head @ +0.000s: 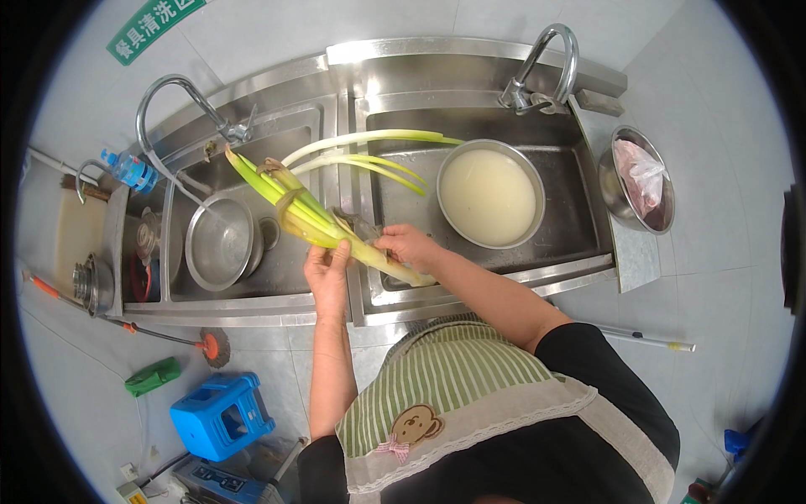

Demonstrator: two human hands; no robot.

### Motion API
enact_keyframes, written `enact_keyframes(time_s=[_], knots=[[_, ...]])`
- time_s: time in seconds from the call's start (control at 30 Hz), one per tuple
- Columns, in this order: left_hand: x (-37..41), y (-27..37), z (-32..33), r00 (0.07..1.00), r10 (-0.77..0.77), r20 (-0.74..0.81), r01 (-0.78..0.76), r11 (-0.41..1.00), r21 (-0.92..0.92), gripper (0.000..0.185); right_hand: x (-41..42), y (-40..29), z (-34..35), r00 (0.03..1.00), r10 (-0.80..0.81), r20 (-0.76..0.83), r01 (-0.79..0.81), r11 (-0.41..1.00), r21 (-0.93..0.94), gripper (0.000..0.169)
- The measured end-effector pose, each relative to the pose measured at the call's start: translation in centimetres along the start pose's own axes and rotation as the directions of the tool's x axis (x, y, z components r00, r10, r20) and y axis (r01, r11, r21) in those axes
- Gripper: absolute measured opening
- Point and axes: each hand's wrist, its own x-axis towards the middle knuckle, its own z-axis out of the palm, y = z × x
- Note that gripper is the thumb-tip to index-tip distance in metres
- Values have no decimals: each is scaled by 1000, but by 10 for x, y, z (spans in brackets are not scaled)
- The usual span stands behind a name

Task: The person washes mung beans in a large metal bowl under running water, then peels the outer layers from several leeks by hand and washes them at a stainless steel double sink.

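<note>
My left hand (329,271) grips a large scallion stalk (315,220) by its middle, above the divider between two steel sinks. At the pale lower part of the stalk, my right hand (408,249) pinches a loose outer layer (359,228), dark and papery. The stalk's green and yellowed leaves point to the upper left. Two peeled scallions (340,155) with white stems lie across the divider, their green tips over the right sink. A round steel pot (538,201) of cloudy, whitish liquid stands in the right sink.
Water runs from the left faucet (176,80) into a steel bowl (220,242) in the left sink. The right faucet (560,44) arches over the back edge. A steel bowl (607,183) holding bagged meat (639,176) stands at the right. A plastic bottle (132,171) stands at the left.
</note>
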Motion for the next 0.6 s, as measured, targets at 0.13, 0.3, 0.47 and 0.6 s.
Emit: enact_keyframes(time_s=[0.13, 0.3, 0.47, 0.6], knots=[[-1, 3, 5, 997, 74, -30, -74, 997, 2, 25, 7, 16, -5, 990, -30, -139, 22, 998, -61, 15], [5, 19, -16, 982, 163, -99, -171, 982, -74, 26, 8, 37, -36, 931, -69, -358, -64, 935, -348, 16], [13, 43, -33, 974, 149, -172, -182, 963, -197, 26, 1, 41, -54, 938, -156, -309, 182, 982, 57, 15], [17, 43, -39, 967, 138, -216, -186, 957, -224, 29, -10, 4, -26, 969, -240, -59, 247, 937, 248, 15]])
